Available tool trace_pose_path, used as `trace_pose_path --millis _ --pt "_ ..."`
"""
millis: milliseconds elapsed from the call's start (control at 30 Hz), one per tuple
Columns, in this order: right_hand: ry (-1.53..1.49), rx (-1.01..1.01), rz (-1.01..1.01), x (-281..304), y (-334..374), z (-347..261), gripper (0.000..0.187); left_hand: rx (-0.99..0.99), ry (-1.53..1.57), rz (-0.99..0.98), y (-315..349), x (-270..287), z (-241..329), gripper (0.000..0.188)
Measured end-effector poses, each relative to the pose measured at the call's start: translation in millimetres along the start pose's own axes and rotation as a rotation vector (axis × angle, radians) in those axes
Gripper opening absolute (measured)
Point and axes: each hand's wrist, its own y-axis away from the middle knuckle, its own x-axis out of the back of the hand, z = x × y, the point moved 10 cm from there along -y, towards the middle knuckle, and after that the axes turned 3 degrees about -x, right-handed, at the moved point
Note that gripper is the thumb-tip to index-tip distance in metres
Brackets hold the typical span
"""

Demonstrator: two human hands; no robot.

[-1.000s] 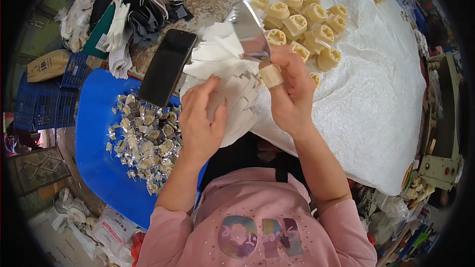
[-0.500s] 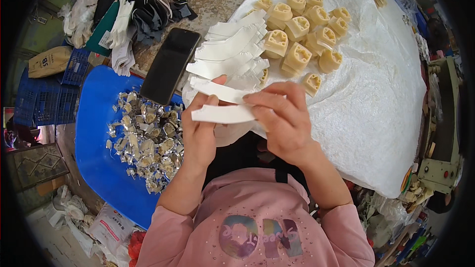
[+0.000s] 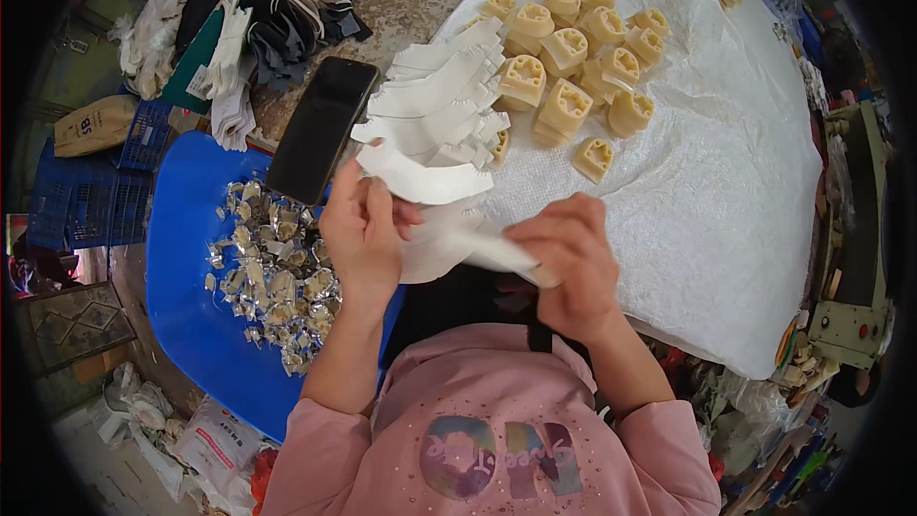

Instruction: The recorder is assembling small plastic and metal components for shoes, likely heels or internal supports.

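My left hand (image 3: pixel 366 239) pinches a curved white strip (image 3: pixel 425 175) by its left end, just in front of a pile of similar white strips (image 3: pixel 435 91) with small notches along their ends. Another white strip (image 3: pixel 499 254), smeared by motion, is gripped by its right end in my closed right hand (image 3: pixel 578 268); its left end points toward my left hand. The two strips are apart at their right ends. Beyond the hands stand several cream blocks (image 3: pixel 562 115) with hollows in their tops, grouped on a white woven sheet (image 3: pixel 707 220).
At left, a blue bin (image 3: pixel 177 296) holds many silver and cream pieces (image 3: pixel 277 277). A black phone (image 3: pixel 323 129) lies between bin and strips. Gloves and cloths (image 3: pixel 229 62) are heaped at the far left, near blue crates (image 3: pixel 72 196). A green-grey machine (image 3: pixel 850 325) stands at right.
The two strips, close together before, have come apart. My right hand has swung its strip down and nearer to me. My left hand has shifted slightly left, its strip now tilted differently.
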Motion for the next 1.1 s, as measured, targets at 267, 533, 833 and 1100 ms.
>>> trace_pose_path --millis 267,533,833,1100 --pt "0.117 -0.081 0.090 22.2 3.2 23.4 0.026 -0.625 -1.003 0.057 12.7 -5.5 58.3 0.039" --pt "0.413 0.038 -0.065 9.6 4.5 -1.3 0.020 -0.207 -0.122 -0.605 60.7 -92.1 32.0 0.031" --pt "0.312 -0.319 -0.101 44.7 15.4 97.1 0.030 0.327 0.446 -0.436 49.0 -111.5 -27.4 0.037" --pt "0.170 -0.530 0.053 63.7 28.3 133.4 0.034 0.348 0.463 -0.428 49.0 -116.0 -29.7 0.031"
